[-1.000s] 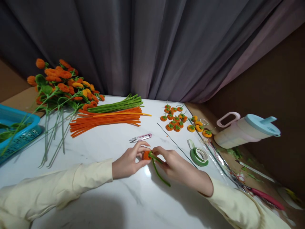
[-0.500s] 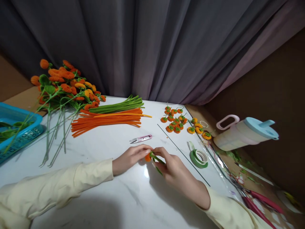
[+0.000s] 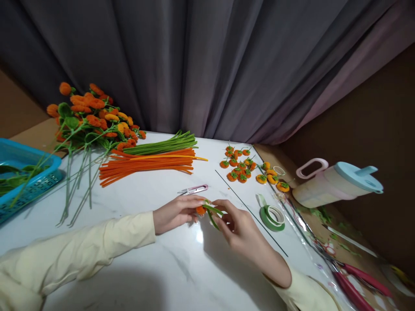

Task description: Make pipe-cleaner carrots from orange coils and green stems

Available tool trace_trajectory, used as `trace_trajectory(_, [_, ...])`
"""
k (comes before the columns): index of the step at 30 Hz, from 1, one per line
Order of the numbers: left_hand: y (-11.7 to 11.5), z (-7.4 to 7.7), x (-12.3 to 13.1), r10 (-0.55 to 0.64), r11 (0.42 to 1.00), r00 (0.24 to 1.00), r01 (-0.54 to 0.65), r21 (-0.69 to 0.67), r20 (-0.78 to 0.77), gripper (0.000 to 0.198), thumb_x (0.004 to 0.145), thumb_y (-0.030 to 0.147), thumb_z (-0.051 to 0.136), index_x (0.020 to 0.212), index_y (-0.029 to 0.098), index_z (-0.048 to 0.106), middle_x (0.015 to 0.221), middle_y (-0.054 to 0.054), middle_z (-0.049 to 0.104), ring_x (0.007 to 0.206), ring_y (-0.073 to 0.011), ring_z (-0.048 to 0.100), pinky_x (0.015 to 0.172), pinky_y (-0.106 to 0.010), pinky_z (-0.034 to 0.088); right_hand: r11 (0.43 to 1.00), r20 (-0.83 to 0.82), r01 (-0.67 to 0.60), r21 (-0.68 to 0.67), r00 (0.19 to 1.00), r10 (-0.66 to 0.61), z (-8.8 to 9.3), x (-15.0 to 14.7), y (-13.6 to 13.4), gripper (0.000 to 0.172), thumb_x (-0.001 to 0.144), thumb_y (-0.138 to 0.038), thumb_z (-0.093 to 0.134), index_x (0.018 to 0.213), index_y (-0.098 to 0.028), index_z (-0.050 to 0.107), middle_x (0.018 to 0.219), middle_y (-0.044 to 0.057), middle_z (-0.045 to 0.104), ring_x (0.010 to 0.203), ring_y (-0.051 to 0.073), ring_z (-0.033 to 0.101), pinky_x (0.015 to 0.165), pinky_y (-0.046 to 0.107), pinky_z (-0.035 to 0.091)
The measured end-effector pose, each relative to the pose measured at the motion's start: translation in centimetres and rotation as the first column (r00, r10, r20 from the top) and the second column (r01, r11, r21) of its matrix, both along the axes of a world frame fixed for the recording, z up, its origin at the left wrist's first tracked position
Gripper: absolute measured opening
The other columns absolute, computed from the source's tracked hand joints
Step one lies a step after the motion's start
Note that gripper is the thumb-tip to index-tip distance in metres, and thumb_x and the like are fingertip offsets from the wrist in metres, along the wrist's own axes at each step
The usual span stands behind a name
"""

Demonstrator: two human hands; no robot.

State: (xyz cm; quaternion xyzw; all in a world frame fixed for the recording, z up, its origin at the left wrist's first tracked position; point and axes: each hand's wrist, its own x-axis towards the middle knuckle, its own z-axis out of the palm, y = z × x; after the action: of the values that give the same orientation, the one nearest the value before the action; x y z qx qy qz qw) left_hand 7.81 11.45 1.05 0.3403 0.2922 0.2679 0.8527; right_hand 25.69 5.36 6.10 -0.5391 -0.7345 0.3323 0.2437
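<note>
My left hand (image 3: 173, 214) is closed in a pinch round a small orange pipe-cleaner flower head (image 3: 200, 211), which its fingers partly hide. Green pipe cleaner (image 3: 213, 210) comes off the flower head and splits into two ends pointing right. My right hand (image 3: 243, 231) has its thumb and fingers pinched on these green ends, just to the right of the flower. Beyond my left hand lie pink-handled thread snips (image 3: 199, 188). Several finished orange flower heads (image 3: 241, 165) sit further back on the right.
Orange pipe cleaners (image 3: 149, 166) and green ones (image 3: 162, 144) lie in bundles at the back. Stemmed orange flowers (image 3: 90, 108) and a blue basket (image 3: 48, 179) are on the left. Green tape (image 3: 270, 223), a thin dark rod (image 3: 249, 211), a tumbler (image 3: 324, 188) and red-handled pliers (image 3: 352, 289) are on the right.
My right hand's fingers have shifted along the green ends, which now show more openly. My left fingers have turned slightly on the flower head. The view has moved a little.
</note>
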Motion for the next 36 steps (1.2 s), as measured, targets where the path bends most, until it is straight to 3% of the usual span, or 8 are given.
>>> trace_trajectory(5, [0.2,0.0,0.0,-0.044,0.993,0.997,0.051,-0.102,0.066,0.026,0.074,0.027,0.072,0.097,0.015,0.067,0.080,-0.003,0.058,0.071,-0.0105,0.053,0.059,-0.020,0.040,0.990,-0.047,-0.008,-0.137,0.999,0.001,0.8,0.4,0.3,0.024,0.089,-0.026,0.042,0.111,-0.017,0.047,0.062,-0.002,0.061,0.038,0.009,0.049,0.043,0.020,0.039])
trace_trajectory(10, [0.2,0.1,0.0,-0.088,0.986,0.994,0.096,-0.140,0.064,0.021,0.071,0.027,0.074,0.085,0.014,0.068,0.075,-0.003,0.058,0.067,-0.0101,0.051,0.059,-0.021,0.040,0.998,0.038,-0.046,-0.044,0.998,0.048,0.7,0.6,0.5,0.030,0.087,-0.022,0.045,0.116,-0.018,0.053,0.080,0.003,0.068,0.047,0.009,0.052,0.048,0.021,0.042])
trace_trajectory(16, [0.4,0.5,0.0,-0.082,0.988,0.996,0.086,-0.127,0.040,0.023,0.067,0.026,0.077,0.081,0.011,0.067,0.073,-0.002,0.057,0.068,-0.0093,0.052,0.062,-0.021,0.040,0.976,0.070,-0.201,0.086,0.978,0.195,1.0,0.6,1.2,0.036,0.084,-0.010,0.043,0.115,-0.021,0.058,0.097,0.005,0.069,0.062,0.011,0.058,0.060,0.021,0.045])
trace_trajectory(23, [0.7,0.2,-0.1,-0.046,0.985,0.994,0.061,-0.159,0.095,0.020,0.074,0.028,0.071,0.084,0.012,0.066,0.076,-0.004,0.059,0.068,-0.0109,0.054,0.065,-0.024,0.043,0.987,0.027,-0.154,0.034,0.988,0.154,0.6,0.8,1.6,0.028,0.085,-0.015,0.043,0.112,-0.019,0.050,0.079,0.001,0.064,0.047,0.008,0.046,0.049,0.019,0.039])
trace_trajectory(28, [0.8,-0.1,-0.1,-0.056,0.980,0.992,0.077,-0.182,0.117,0.020,0.075,0.026,0.069,0.089,0.011,0.067,0.077,-0.006,0.062,0.068,-0.0121,0.056,0.063,-0.024,0.043,0.989,0.010,-0.148,0.004,0.989,0.148,0.4,0.6,1.5,0.020,0.087,-0.018,0.041,0.106,-0.019,0.047,0.077,0.001,0.062,0.047,0.008,0.045,0.047,0.019,0.037])
trace_trajectory(33, [0.7,0.2,0.0,-0.041,0.984,0.992,0.060,-0.166,0.118,0.016,0.072,0.021,0.070,0.084,0.011,0.070,0.081,-0.008,0.064,0.073,-0.0134,0.057,0.068,-0.025,0.043,0.988,0.003,-0.151,0.034,0.988,0.151,0.4,0.5,1.4,0.032,0.086,-0.015,0.041,0.117,-0.019,0.043,0.083,0.002,0.062,0.048,0.007,0.047,0.047,0.019,0.037])
trace_trajectory(36, [0.7,0.1,0.0,-0.043,0.989,0.991,0.060,-0.134,0.130,0.014,0.071,0.022,0.072,0.080,0.011,0.071,0.078,-0.008,0.064,0.071,-0.0129,0.056,0.065,-0.024,0.043,0.986,0.000,-0.166,0.035,0.986,0.166,0.7,0.6,1.4,0.030,0.083,-0.011,0.041,0.111,-0.020,0.048,0.083,0.002,0.062,0.051,0.008,0.048,0.049,0.019,0.039])
